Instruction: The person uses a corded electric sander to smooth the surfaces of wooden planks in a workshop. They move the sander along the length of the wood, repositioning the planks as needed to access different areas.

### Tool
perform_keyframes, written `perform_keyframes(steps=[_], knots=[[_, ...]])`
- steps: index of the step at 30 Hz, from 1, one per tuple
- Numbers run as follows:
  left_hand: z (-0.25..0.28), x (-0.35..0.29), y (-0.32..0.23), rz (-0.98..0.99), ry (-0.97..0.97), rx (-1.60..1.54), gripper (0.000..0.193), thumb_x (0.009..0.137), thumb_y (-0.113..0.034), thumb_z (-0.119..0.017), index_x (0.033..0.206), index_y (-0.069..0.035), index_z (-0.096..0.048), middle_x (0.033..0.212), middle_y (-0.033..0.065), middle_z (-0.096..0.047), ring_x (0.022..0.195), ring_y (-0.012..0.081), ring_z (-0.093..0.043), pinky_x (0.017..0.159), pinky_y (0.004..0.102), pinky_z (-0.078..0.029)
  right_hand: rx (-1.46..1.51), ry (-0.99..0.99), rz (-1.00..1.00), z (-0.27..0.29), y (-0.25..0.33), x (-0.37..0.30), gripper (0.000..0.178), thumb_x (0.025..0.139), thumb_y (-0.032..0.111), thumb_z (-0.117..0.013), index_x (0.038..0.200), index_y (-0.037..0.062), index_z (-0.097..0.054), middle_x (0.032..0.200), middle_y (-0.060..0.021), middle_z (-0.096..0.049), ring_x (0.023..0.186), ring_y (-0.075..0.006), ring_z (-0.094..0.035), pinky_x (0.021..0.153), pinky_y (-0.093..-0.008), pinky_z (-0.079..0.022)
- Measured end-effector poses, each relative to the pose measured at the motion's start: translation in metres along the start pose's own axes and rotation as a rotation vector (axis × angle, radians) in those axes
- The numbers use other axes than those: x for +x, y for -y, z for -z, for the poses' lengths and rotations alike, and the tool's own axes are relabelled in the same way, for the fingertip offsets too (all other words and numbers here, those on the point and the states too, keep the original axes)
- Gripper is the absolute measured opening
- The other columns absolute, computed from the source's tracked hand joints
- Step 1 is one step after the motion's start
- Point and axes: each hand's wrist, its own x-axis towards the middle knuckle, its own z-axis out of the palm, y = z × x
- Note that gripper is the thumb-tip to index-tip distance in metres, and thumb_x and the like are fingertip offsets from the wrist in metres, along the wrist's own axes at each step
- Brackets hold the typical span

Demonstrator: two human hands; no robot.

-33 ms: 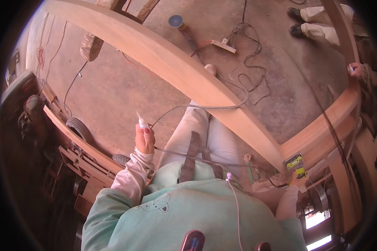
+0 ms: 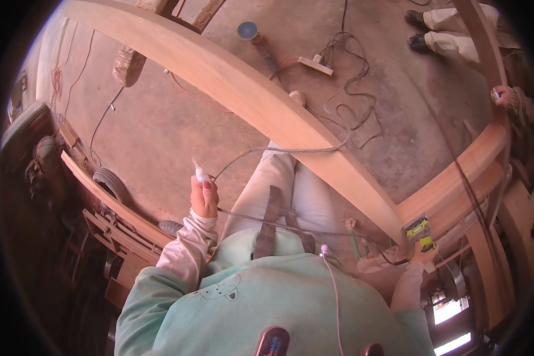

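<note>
My left hand (image 2: 204, 200) is raised over the floor, its fingers wrapped round a small white glue bottle (image 2: 202, 174) whose thin nozzle points up. A dark power cord (image 2: 248, 152) loops beside this hand, over the long wooden beam (image 2: 237, 89) and back across my lap. At the right, my right hand (image 2: 421, 255) grips a green and black electric sander (image 2: 418, 227). The sander is at the corner where the beam meets a second curved wooden piece (image 2: 457, 172). Its underside is hidden, so contact with the wood cannot be judged.
A power strip (image 2: 315, 66) with tangled cords lies on the floor beyond the beam, near a round blue-topped object (image 2: 248, 30). Another person's hand (image 2: 502, 96) holds a small white item by the upright wood at right. A tyre (image 2: 110, 184) is at left.
</note>
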Motion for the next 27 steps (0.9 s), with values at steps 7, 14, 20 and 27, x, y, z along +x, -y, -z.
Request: perform_keyframes(steps=[7, 14, 20, 27], knots=[[0.014, 0.003, 0.001, -0.211, 0.108, 0.026, 0.037, 0.100, -0.043, -0.040, 0.103, -0.006, -0.043, 0.064, -0.0033, -0.040, 0.045, 0.0035, -0.033, 0.040, 0.0188, -0.028, 0.152, -0.112, 0.050, -0.009, 0.034, -0.004, 0.072, 0.066, 0.007, -0.078, 0.129, 0.0040, -0.042, 0.124, -0.0149, -0.047, 0.114, -0.0261, -0.047, 0.098, -0.0386, -0.039], [0.041, 0.018, -0.071, -0.517, 0.106, 0.074, 0.043, 0.099, -0.046, -0.041, 0.106, -0.004, -0.044, 0.059, -0.0035, -0.036, 0.045, 0.0040, -0.028, 0.039, 0.0206, -0.021, 0.564, -0.205, -0.206, -0.005, 0.066, -0.104, 0.068, 0.071, 0.014, -0.080, 0.128, 0.0064, -0.043, 0.113, -0.0111, -0.054, 0.091, -0.0184, -0.057, 0.073, -0.0296, -0.048], [0.043, 0.017, -0.155, -0.844, 0.148, 0.174, 0.045, 0.098, -0.050, -0.041, 0.098, -0.005, -0.045, 0.056, -0.0033, -0.033, 0.045, 0.0053, -0.028, 0.039, 0.0201, -0.020, 0.978, -0.291, -0.556, -0.045, 0.050, -0.261, 0.072, 0.073, 0.017, -0.081, 0.130, 0.0099, -0.038, 0.107, -0.0093, -0.054, 0.071, -0.0143, -0.057, 0.049, -0.0248, -0.046], [0.066, 0.021, -0.235, -1.155, 0.166, 0.542, 0.062, 0.092, -0.065, -0.037, 0.086, -0.004, -0.046, 0.050, -0.0003, -0.039, 0.038, 0.0079, -0.032, 0.036, 0.0211, -0.021, 0.881, -0.304, -0.997, -0.158, 0.047, -0.421, 0.076, 0.068, 0.020, -0.083, 0.129, 0.0086, -0.039, 0.115, -0.0111, -0.051, 0.091, -0.0184, -0.056, 0.069, -0.0311, -0.050]])
